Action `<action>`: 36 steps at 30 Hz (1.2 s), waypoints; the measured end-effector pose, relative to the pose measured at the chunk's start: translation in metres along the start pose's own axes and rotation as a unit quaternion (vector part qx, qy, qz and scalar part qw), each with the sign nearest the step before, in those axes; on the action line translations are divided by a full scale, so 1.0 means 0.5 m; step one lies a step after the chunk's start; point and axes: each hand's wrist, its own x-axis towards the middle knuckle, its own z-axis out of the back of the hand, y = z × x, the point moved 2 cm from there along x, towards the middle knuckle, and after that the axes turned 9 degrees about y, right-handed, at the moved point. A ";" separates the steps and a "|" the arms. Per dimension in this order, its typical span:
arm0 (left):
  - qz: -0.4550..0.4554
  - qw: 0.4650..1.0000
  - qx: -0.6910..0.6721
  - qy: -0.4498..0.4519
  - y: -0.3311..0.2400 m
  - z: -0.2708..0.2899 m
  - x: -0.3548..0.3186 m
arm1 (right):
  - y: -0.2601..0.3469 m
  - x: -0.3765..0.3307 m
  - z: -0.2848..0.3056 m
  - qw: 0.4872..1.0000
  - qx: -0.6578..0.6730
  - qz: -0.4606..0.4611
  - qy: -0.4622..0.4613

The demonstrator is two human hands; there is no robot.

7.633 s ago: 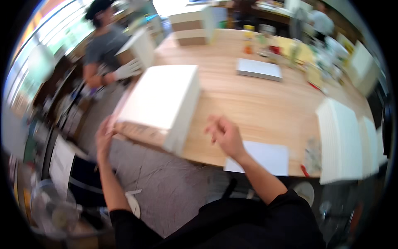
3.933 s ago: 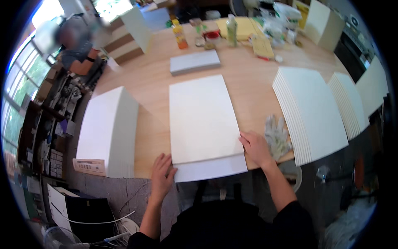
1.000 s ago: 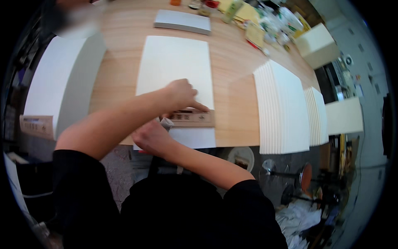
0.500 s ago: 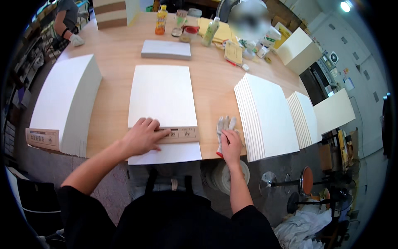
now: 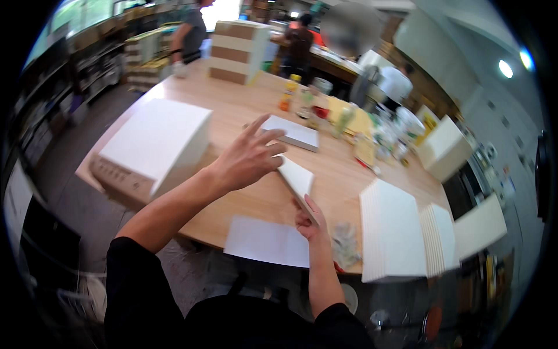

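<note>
A thick stack of white sheets (image 5: 297, 174) is tilted up off the table, its narrow edge facing me. My right hand (image 5: 310, 220) grips its near lower end, thumb on one side and fingers on the other. Close to its far upper end, my left hand (image 5: 249, 154) has its fingers spread; whether it touches the stack I cannot tell. Below them a white sheet (image 5: 267, 241) lies at the table's front edge. To the right of my right hand is a pale work glove (image 5: 345, 244). The brown band seen earlier is not visible on the lifted stack.
A tall white paper pile (image 5: 154, 136) with a brown band stands at left, and stepped white stacks (image 5: 392, 230) at right. Beyond my hands lie a flat white stack (image 5: 296, 134), bottles (image 5: 289, 93) and yellow sheets (image 5: 349, 119). Other people are in the background.
The white stack that lay flat under my left hand is now lifted and tilted in my right hand. My left hand has risen, fingers spread. The view has turned left.
</note>
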 end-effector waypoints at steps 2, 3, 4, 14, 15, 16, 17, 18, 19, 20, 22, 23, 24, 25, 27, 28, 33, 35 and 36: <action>0.023 0.999 0.023 -0.021 0.038 0.081 -0.079 | -0.062 0.051 -0.115 0.995 -0.006 0.068 -0.067; 0.058 0.997 0.023 -0.051 0.054 0.093 -0.144 | -0.087 0.060 -0.195 0.993 0.013 0.083 -0.079; 0.087 0.992 0.025 -0.082 0.066 0.105 -0.215 | -0.115 0.082 -0.250 0.994 -0.018 0.094 -0.044; 0.480 0.875 -0.043 0.050 0.247 0.101 -0.799 | -0.312 0.362 -0.535 0.923 -0.344 0.036 0.167; 0.505 0.854 -0.117 0.041 0.257 0.085 -0.828 | -0.335 0.369 -0.535 0.909 -0.389 0.070 0.135; 0.513 0.839 -0.182 0.009 0.263 0.080 -0.839 | -0.344 0.372 -0.536 0.905 -0.399 0.083 0.121; 0.516 0.820 -0.247 -0.023 0.267 0.073 -0.846 | -0.349 0.372 -0.535 0.902 -0.408 0.098 0.107; 0.516 0.796 -0.311 -0.056 0.273 0.065 -0.850 | -0.351 0.370 -0.534 0.897 -0.417 0.113 0.091; 0.505 0.802 -0.310 -0.078 0.280 0.055 -0.858 | -0.353 0.366 -0.539 0.886 -0.443 0.103 0.089; 0.529 0.774 -0.339 -0.084 0.284 0.050 -0.863 | -0.347 0.365 -0.549 0.876 -0.465 0.095 0.084; 0.570 0.715 -0.395 -0.093 0.293 0.044 -0.867 | -0.329 0.377 -0.543 0.871 -0.475 0.073 0.100; 0.555 0.715 -0.406 -0.125 0.297 0.035 -0.876 | -0.321 0.390 -0.530 0.877 -0.461 0.059 0.124; 0.549 0.709 -0.423 -0.129 0.301 0.025 -0.882 | -0.306 0.395 -0.513 0.881 -0.447 0.047 0.147; 0.547 0.702 -0.437 -0.132 0.304 0.020 -0.892 | -0.294 0.384 -0.508 0.887 -0.425 0.022 0.180; 0.544 0.700 -0.445 -0.127 0.308 0.023 -0.882 | -0.265 0.320 -0.482 0.884 -0.445 0.104 0.102; 0.546 0.719 -0.417 -0.107 0.306 0.040 -0.880 | -0.255 0.279 -0.460 0.880 -0.449 0.143 0.063; 0.482 0.813 -0.242 -0.222 0.313 0.087 -0.738 | -0.241 -0.038 -0.258 0.887 -0.454 0.017 0.082; 0.458 0.808 -0.195 -0.315 0.273 0.083 -0.552 | -0.246 -0.133 -0.208 0.895 -0.436 -0.035 0.088; 0.395 0.812 -0.278 -0.327 0.233 0.067 -0.455 | -0.243 -0.176 -0.188 0.898 -0.424 -0.067 0.093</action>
